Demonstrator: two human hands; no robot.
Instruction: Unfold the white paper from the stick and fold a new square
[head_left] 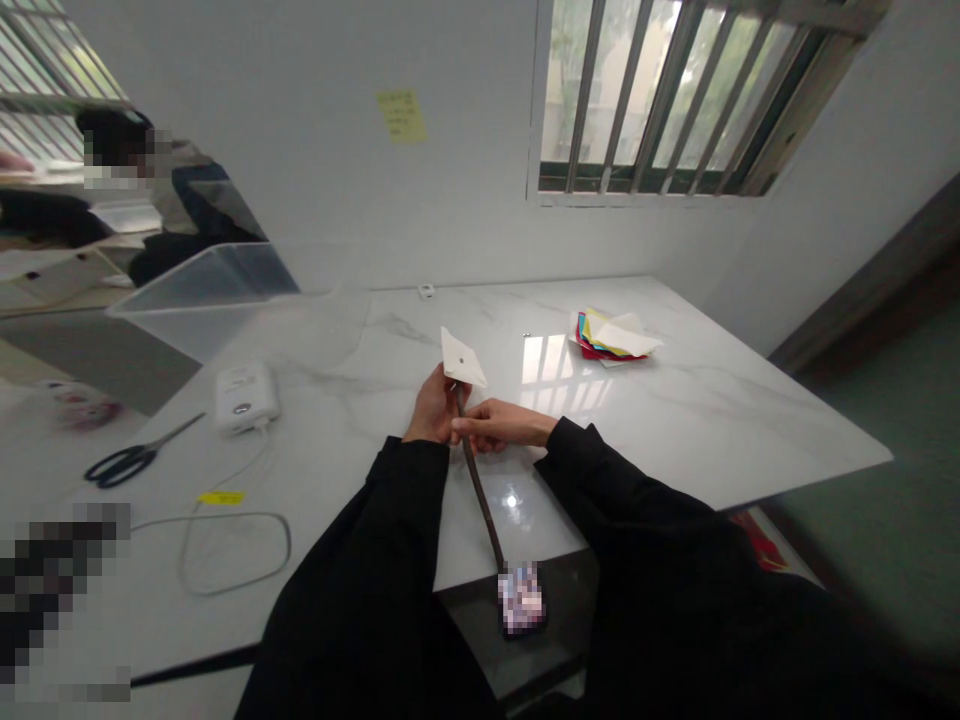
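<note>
The white card (460, 357) tilts above the table (697, 410), in our left grip (435, 402), which is closed on its lower part. Just beside it, our right grip (499, 424) pinches the brown strap (481, 492), which runs from just under the card down past the table's near edge. Farther out, we see coloured papers (616, 338) to the right; to the left lie a white device (245, 392) with its cable (288, 540), black scissors (146, 456) and a clear bin (196, 295).
</note>
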